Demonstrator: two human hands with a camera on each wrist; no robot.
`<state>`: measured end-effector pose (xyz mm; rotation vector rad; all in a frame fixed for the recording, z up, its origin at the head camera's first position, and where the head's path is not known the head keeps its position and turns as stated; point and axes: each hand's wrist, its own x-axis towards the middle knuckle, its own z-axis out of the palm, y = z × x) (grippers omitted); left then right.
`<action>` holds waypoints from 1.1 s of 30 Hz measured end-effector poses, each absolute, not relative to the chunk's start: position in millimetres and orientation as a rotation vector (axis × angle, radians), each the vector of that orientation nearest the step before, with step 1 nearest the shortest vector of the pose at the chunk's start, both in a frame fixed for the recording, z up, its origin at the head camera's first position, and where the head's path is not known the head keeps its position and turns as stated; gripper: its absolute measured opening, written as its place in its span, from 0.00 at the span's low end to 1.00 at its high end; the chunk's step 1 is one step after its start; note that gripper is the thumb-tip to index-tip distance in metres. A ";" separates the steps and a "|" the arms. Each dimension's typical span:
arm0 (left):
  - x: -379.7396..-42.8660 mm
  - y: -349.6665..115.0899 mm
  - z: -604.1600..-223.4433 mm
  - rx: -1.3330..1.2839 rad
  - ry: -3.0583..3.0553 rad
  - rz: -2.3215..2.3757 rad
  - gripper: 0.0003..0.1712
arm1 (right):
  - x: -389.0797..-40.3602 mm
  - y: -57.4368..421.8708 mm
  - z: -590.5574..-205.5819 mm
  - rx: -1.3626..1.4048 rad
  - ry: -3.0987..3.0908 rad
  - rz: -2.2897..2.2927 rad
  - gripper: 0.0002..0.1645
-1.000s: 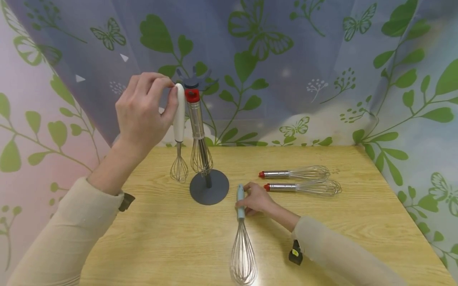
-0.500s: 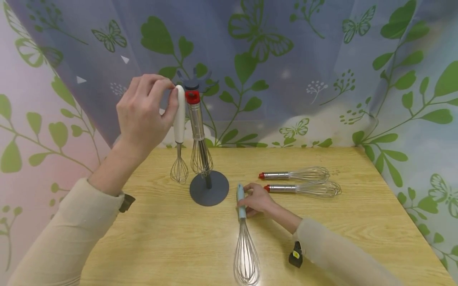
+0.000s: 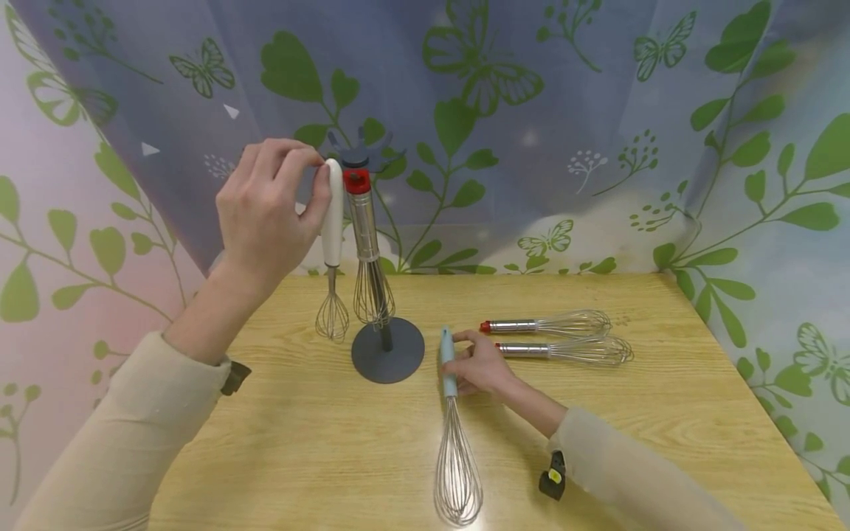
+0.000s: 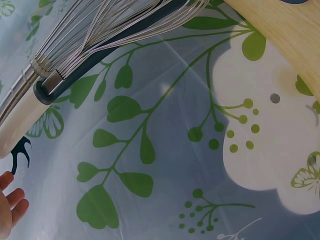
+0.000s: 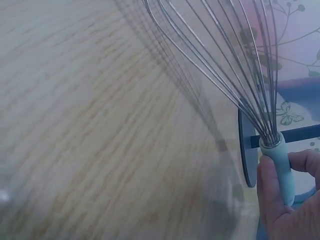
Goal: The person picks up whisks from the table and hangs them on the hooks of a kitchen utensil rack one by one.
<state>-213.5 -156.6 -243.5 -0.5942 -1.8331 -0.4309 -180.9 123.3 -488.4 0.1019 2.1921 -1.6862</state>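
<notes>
My left hand (image 3: 272,199) pinches the top of a small whisk's white handle (image 3: 333,221) between thumb and forefinger. This whisk hangs upright beside the dark grey utensil stand (image 3: 388,354), just under its hooks; I cannot tell whether it is hooked on. A metal whisk with a red end (image 3: 363,217) hangs on the stand next to it. My right hand (image 3: 485,366) grips the light blue handle of a larger whisk (image 3: 458,457), its wires toward me. In the right wrist view, thumb and fingers pinch the blue handle (image 5: 282,165) from both sides.
Two red-ended metal whisks, a farther one (image 3: 514,325) and a nearer one (image 3: 524,350), lie side by side on the wooden table (image 3: 631,435), right of my right hand. A leaf-patterned cloth (image 3: 598,110) rises behind the table.
My right hand has shifted the blue whisk slightly away from me, toward the back of the table, and its wires have swung a little rightward. The left hand and white whisk stay put.
</notes>
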 end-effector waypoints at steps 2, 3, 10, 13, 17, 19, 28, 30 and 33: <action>-213.4 -156.6 -243.5 -0.595 -1.833 -0.432 0.15 | -180.5 122.9 -486.8 0.091 2.208 -1.683 0.43; -213.5 -156.6 -243.5 -0.594 -1.833 -0.432 0.15 | -180.5 122.5 -486.2 0.086 2.217 -1.681 0.43; -213.3 -157.1 -243.9 -0.588 -1.835 -0.430 0.15 | -179.0 122.3 -477.0 0.020 2.258 -1.693 0.43; -213.3 -157.1 -244.2 -0.589 -1.836 -0.431 0.15 | -178.4 121.9 -472.0 0.025 2.272 -1.724 0.43; -213.9 -157.3 -244.4 -0.591 -1.834 -0.433 0.15 | -179.3 121.8 -466.5 0.013 2.285 -1.765 0.43; -214.1 -157.6 -244.4 -0.593 -1.834 -0.435 0.15 | -180.0 121.6 -463.7 -0.005 2.288 -1.784 0.42; -214.3 -157.8 -244.4 -0.598 -1.830 -0.441 0.15 | -185.0 119.3 -453.8 -0.077 2.311 -1.816 0.40; -214.6 -157.5 -244.2 -0.599 -1.826 -0.442 0.15 | -185.4 118.9 -451.2 -0.104 2.307 -1.823 0.40; -215.0 -157.1 -244.0 -0.603 -1.825 -0.441 0.15 | -184.9 118.3 -446.8 -0.153 2.297 -1.832 0.41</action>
